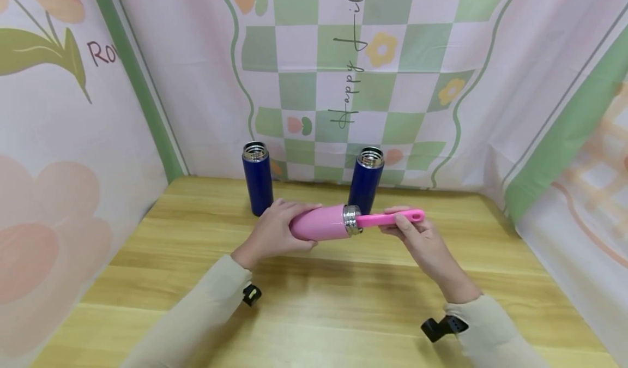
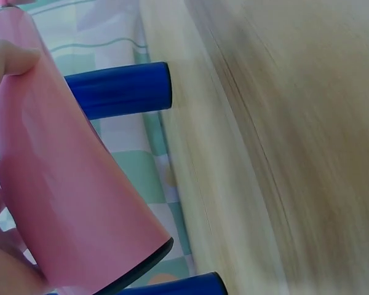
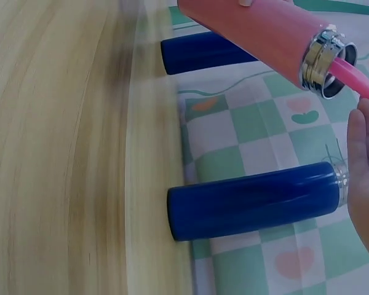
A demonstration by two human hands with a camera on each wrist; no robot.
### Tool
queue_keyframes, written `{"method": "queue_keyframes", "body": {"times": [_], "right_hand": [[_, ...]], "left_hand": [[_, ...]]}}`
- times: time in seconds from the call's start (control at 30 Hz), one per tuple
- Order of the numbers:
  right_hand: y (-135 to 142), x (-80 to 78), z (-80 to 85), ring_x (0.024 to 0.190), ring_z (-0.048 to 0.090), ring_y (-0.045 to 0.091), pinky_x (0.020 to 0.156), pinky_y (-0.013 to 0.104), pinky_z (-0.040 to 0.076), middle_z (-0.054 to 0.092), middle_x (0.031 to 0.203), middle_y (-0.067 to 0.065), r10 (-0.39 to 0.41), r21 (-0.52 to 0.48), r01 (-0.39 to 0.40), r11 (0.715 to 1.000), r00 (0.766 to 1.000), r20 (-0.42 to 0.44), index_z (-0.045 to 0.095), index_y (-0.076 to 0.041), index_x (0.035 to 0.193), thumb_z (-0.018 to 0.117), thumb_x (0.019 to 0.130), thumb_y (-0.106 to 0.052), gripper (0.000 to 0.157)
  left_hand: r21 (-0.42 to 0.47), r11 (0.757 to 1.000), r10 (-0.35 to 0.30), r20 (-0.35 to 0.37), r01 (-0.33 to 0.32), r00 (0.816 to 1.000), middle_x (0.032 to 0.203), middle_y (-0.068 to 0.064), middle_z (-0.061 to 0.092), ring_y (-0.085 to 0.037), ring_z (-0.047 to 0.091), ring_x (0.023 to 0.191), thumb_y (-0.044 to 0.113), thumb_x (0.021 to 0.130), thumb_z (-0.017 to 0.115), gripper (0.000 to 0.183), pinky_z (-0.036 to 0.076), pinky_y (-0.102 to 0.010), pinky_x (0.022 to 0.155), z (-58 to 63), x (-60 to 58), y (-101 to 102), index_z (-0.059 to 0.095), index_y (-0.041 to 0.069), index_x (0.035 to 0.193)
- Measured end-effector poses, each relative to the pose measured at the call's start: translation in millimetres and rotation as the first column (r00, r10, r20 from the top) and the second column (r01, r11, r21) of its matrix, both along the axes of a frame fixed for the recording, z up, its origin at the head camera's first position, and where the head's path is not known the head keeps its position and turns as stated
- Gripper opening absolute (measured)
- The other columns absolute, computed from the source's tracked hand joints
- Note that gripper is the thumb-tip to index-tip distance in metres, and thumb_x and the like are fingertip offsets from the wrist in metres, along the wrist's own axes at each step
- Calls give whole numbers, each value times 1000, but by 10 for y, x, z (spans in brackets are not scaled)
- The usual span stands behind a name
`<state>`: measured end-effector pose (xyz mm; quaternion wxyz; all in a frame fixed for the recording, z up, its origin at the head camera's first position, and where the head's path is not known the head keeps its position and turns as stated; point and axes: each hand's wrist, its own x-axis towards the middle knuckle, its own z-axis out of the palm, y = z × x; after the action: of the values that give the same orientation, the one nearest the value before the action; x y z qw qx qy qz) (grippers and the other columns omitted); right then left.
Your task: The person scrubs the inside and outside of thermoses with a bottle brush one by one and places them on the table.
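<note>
A pink insulated bottle lies tilted nearly on its side above the table, its steel-rimmed mouth facing right. My left hand grips it round the base end. From the mouth sticks a bright pink handle with a hole at its end, apparently of a bottle brush; its head is hidden inside the bottle. My right hand pinches this handle between thumb and fingers. In the right wrist view the handle slants out of the steel neck.
Two dark blue bottles, one on the left and one on the right, stand upright and uncapped at the back of the wooden table. Behind them hangs a checkered cloth. Patterned cloth also hangs at both sides.
</note>
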<state>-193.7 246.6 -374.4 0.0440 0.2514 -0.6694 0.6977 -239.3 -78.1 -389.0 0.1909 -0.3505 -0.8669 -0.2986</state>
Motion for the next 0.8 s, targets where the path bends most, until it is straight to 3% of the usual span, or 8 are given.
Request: {"method": "queue_keyframes", "body": {"times": [0.17,0.3,0.47,0.7,0.8], "right_hand": [[-15,-6,7,102,68,16,95,29,50,66,117,5,-72,101,74,992,997,-23,55,14,126,45,108,-15,36],[-11,-6,12,102,69,19,94,30,51,67,116,6,-60,127,65,990,997,-42,54,15,127,43,108,-13,35],[-8,4,36,99,69,18,95,31,50,67,114,8,-29,64,30,998,1000,-11,59,5,125,41,109,-17,33],[42,-21,72,100,69,20,91,32,53,66,114,10,25,-75,-28,997,999,-33,56,11,124,38,110,-17,36],[96,-26,93,101,70,21,89,33,54,67,113,12,57,-132,-63,989,997,-54,60,6,122,37,110,-16,34]], "left_hand": [[9,1000,11,32,-12,999,124,4,67,-16,52,104,44,70,89,71,45,-39,85,-10,8,-4,64,29,135],[15,1000,15,51,-16,999,125,5,67,-16,51,105,43,71,88,70,45,-40,87,-19,13,-11,64,29,135],[6,999,32,26,-32,999,125,5,67,-17,51,106,43,71,88,69,45,-41,86,-15,17,-33,65,29,134],[-31,997,65,-10,-65,998,125,4,67,-17,50,104,47,71,87,70,45,-40,82,-50,-4,-88,64,32,135],[-48,996,78,-34,-79,996,124,4,67,-17,51,102,47,70,86,70,45,-40,79,-67,-16,-118,64,33,135]]}}
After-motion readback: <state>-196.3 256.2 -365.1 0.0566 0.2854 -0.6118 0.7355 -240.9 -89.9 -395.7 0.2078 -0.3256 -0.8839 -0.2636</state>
